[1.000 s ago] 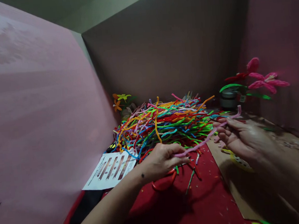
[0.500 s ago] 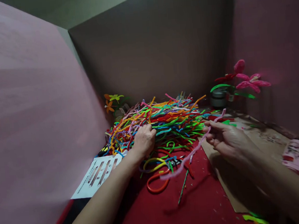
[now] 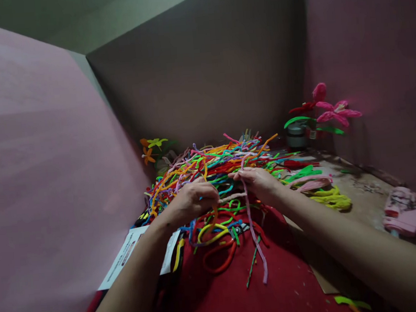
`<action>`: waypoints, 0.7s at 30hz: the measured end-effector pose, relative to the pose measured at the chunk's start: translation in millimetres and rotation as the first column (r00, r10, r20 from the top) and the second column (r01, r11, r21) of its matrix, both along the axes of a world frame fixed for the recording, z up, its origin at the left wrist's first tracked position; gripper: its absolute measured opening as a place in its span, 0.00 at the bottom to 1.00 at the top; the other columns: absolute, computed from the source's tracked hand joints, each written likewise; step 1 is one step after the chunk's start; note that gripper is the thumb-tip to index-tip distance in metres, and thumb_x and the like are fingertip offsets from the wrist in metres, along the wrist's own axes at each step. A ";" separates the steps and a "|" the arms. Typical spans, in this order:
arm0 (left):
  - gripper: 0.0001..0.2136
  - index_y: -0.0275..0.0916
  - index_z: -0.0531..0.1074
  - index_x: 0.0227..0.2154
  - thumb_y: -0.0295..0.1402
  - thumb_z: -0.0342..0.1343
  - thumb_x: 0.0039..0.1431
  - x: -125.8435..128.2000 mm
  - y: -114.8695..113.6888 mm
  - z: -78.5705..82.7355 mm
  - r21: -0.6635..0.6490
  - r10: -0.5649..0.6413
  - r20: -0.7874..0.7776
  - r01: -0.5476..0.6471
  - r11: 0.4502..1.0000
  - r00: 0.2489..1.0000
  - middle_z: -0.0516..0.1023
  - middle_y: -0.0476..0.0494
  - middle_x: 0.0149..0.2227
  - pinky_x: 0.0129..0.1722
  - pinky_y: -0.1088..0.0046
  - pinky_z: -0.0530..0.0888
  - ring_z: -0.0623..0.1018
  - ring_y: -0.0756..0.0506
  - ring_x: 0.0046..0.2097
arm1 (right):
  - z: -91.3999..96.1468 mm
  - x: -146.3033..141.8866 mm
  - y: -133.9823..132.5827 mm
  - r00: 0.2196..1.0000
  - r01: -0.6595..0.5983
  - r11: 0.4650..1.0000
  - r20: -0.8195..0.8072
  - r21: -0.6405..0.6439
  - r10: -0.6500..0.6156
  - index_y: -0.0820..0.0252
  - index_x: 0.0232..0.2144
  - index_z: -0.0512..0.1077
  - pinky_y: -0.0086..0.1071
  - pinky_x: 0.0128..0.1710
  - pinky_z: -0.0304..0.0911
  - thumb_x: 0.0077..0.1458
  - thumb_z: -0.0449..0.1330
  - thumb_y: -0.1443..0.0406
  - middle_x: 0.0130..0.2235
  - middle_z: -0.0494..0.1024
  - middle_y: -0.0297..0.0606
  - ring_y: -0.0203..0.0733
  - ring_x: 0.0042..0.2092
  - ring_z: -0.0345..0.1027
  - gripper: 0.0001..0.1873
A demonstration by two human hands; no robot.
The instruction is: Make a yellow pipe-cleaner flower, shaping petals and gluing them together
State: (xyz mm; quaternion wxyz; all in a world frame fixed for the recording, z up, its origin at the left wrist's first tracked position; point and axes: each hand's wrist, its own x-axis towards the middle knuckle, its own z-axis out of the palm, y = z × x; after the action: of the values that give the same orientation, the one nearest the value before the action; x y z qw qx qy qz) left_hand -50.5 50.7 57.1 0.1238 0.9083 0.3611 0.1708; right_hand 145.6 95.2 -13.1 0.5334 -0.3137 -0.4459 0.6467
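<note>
My right hand [image 3: 255, 178] pinches a light pink pipe cleaner [image 3: 250, 220], whose long end hangs down over the red surface. Closed fingers of my left hand [image 3: 202, 197] hold an orange pipe cleaner [image 3: 216, 216], which dangles below them. A pale strand [image 3: 232, 198] runs from beside the left fingertips towards the pink one; whether it is gripped is unclear. Directly behind both hands lies a large heap of multicoloured pipe cleaners [image 3: 225, 155]. Below them are scissors or pliers with red and yellow loop handles [image 3: 220, 265], partly covered by loose strands.
A pink glue gun [image 3: 409, 219] lies at the right, near yellow pipe cleaners [image 3: 331, 198] and brown cardboard [image 3: 311, 253]. Pink fuzzy flowers [image 3: 338, 113] stand behind, by a grey container [image 3: 296, 135]. A white printed sheet [image 3: 124, 258] is at the left; pinkish walls enclose the sides.
My right hand has moved left, bringing the pink pipe cleaner near my left hand, and it now hangs almost upright. The left hand has drawn back slightly from the heap with the orange pipe cleaner.
</note>
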 end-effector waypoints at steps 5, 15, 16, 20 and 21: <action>0.06 0.35 0.74 0.26 0.33 0.59 0.46 -10.5 -0.7 11.5 -0.399 0.354 0.570 -0.127 0.908 0.742 0.75 0.45 0.27 0.29 0.76 0.68 0.72 0.51 0.28 | -5.7 2.3 3.6 1.000 0.004 0.999 -0.002 -0.050 -0.004 0.62 0.19 0.70 0.31 0.35 0.59 0.43 0.58 0.65 0.35 0.76 0.38 0.39 0.38 0.65 0.06; 0.10 0.33 0.68 0.31 0.34 0.58 0.47 -1.6 17.8 -6.4 -0.612 0.543 0.717 0.022 0.790 0.436 0.76 0.44 0.28 0.10 0.84 0.54 0.60 0.59 0.14 | 4.0 18.4 -22.5 0.992 -0.084 0.991 -0.101 -0.102 0.074 0.64 0.23 0.70 0.34 0.32 0.66 0.49 0.54 0.69 0.29 0.77 0.43 0.38 0.29 0.71 0.07; 0.09 0.33 0.68 0.31 0.34 0.57 0.48 -1.9 18.6 -6.5 -0.610 0.540 0.716 0.022 0.792 0.442 0.76 0.44 0.27 0.10 0.84 0.53 0.59 0.59 0.14 | 4.1 20.1 -24.7 0.990 -0.095 0.991 -0.116 -0.099 0.083 0.65 0.24 0.69 0.34 0.30 0.66 0.50 0.53 0.69 0.28 0.77 0.43 0.38 0.27 0.70 0.07; 0.08 0.31 0.68 0.29 0.32 0.55 0.49 -2.4 20.7 -5.8 -0.608 0.520 0.703 0.031 0.793 0.484 0.76 0.44 0.24 0.09 0.84 0.51 0.57 0.60 0.12 | 2.1 24.1 -30.2 0.981 -0.104 0.992 -0.174 -0.068 0.091 0.65 0.26 0.69 0.23 0.17 0.59 0.50 0.54 0.68 0.22 0.75 0.39 0.33 0.20 0.66 0.06; 0.08 0.31 0.68 0.29 0.32 0.54 0.50 -1.7 20.7 -5.9 -0.607 0.513 0.698 0.033 0.794 0.499 0.76 0.43 0.24 0.10 0.83 0.51 0.57 0.60 0.12 | 1.8 24.3 -31.3 0.979 -0.098 0.993 -0.185 -0.060 0.086 0.65 0.26 0.69 0.21 0.14 0.55 0.50 0.54 0.68 0.21 0.74 0.37 0.31 0.18 0.64 0.05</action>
State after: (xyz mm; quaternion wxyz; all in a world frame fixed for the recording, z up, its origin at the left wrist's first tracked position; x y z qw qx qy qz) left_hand -52.3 71.4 51.3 0.5082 0.5725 0.4179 0.4892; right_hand 169.9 63.9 -11.3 0.5304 -0.2505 -0.3867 0.7116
